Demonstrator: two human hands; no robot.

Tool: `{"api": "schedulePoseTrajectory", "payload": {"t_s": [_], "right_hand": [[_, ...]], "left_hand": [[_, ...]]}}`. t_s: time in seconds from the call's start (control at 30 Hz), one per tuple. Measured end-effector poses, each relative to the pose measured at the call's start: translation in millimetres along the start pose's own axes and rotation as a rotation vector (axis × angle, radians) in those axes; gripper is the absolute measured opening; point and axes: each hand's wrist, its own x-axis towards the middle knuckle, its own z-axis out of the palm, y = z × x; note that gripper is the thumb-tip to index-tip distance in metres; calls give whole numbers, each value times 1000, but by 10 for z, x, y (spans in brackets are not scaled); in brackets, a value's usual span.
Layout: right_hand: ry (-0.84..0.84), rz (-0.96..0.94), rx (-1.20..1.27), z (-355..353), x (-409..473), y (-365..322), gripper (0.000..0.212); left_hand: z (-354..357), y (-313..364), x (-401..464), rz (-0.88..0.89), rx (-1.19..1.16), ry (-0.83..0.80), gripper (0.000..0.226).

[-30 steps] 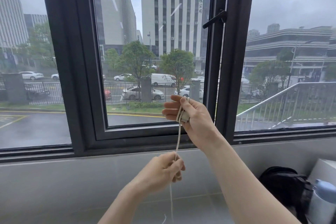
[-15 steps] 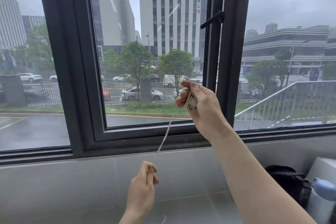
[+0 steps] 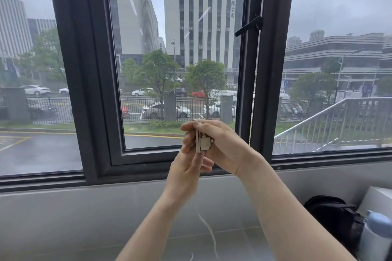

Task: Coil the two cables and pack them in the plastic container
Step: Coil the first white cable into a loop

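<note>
Cable (image 3: 198, 141) loops sit wound round the right hand (image 3: 216, 144), fingers curled to clamp coil and plug (image 3: 204, 143) up at the window frame (image 3: 273, 70). Left hand (image 3: 187, 172) pinches the strand just below, feeding slack; the loose tail (image 3: 209, 233) dangles. Plastic container isn't in view; only a black bag (image 3: 333, 222) and bottle (image 3: 376, 237) lower right.

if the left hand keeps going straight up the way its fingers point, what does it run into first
Most likely the right hand and the cable coiled on it, directly above the left hand. The two hands overlap in this view and look nearly touching, though depth between them is hard to judge.
</note>
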Motion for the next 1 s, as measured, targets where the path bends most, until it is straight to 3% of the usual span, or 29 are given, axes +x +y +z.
{"api": "schedulePoseTrajectory", "payload": {"t_s": [0.1, 0.2, 0.3, 0.43, 0.57, 0.77, 0.93, 1.0], "right_hand": [[95, -86, 33, -24, 37, -4, 31], [235, -121, -133, -90, 46, 3, 32], [309, -55, -432, -151, 18, 52, 35], [288, 99, -624, -241, -51, 186, 45], [216, 180, -478, -208, -124, 248, 50], [39, 275, -374, -116, -203, 259, 74], [-37, 273, -310, -118, -217, 302, 84], [-60, 261, -298, -116, -228, 304, 79]], "left_hand": [[93, 27, -131, -101, 53, -32, 24], [80, 39, -236, -129, 332, -195, 20], [-44, 137, -229, 22, 680, -106, 14], [-199, 354, -167, 246, 914, -24, 16], [-301, 411, -106, 398, 972, -178, 16], [-450, 410, -16, 391, 971, -298, 11], [-494, 410, -30, 400, 931, -293, 10], [-513, 397, -34, 423, 917, -262, 4]]}}
